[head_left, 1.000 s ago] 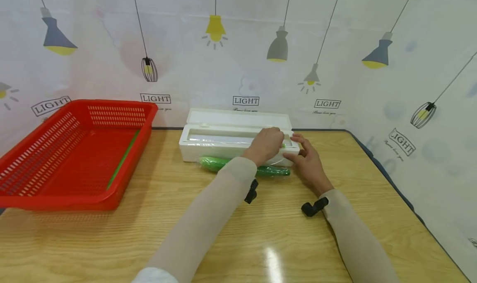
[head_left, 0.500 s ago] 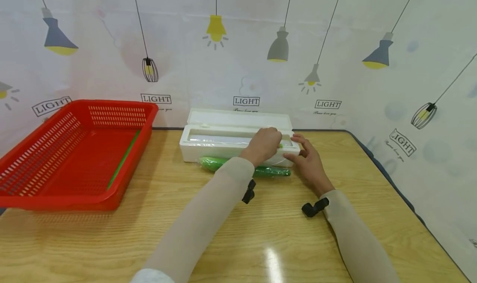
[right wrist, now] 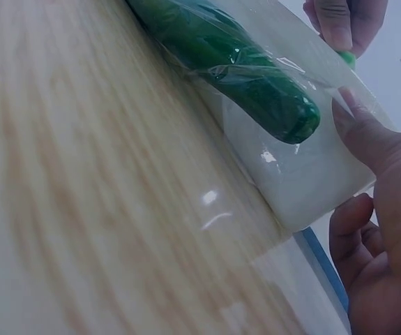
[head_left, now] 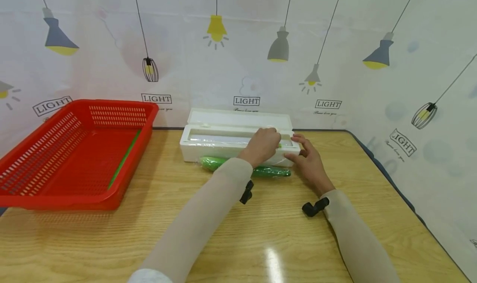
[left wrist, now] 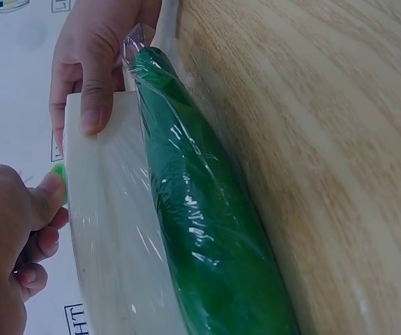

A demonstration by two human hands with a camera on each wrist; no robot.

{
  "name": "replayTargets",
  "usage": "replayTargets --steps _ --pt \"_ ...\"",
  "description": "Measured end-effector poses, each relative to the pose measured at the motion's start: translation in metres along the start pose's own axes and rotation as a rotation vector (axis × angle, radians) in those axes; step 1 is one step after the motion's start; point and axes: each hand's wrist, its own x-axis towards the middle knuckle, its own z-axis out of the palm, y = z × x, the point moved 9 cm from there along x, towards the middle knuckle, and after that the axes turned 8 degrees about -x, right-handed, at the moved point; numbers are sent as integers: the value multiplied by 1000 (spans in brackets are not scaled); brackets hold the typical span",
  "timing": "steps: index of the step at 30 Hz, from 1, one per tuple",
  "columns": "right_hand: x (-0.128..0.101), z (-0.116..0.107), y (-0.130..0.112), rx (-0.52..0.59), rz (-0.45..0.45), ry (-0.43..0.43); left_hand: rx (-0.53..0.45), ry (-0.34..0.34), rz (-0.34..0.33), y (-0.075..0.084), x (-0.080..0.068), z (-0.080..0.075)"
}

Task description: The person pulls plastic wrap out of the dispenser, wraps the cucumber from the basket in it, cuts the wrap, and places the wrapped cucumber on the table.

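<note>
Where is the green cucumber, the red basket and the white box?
cucumber [left wrist: 200, 230]: left wrist view, middle of its wrapped body.
red basket [head_left: 123, 107]: head view, back rim.
white box [head_left: 208, 149]: head view, front wall.

Three views: one from your head, one from each wrist.

Your head camera looked forward and down across the wooden table [head_left: 223, 233], taking in both forearms, the red basket [head_left: 74, 150] and the white dispenser box [head_left: 208, 144] against the wall. Your left wrist camera sat very close, tilted sideways along the green wrapped cucumber [left wrist: 200, 209]. Your right wrist camera looked up from low over the tabletop, equally near. All three shared the cucumber and the box front.
</note>
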Motion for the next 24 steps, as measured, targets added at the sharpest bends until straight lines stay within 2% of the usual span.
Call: replayTargets --steps 13,18,21,24 --pt "-1 0 1 -6 -1 0 128 -25 26 2 -2 2" --pt "1 1 3 -9 -19 -3 70 -14 -6 -2 -4 0" --pt "4 0 12 10 -16 -1 33 -5 -16 -6 -5 0" --pt "8 1 24 13 -11 9 37 3 -7 -7 -7 -1"
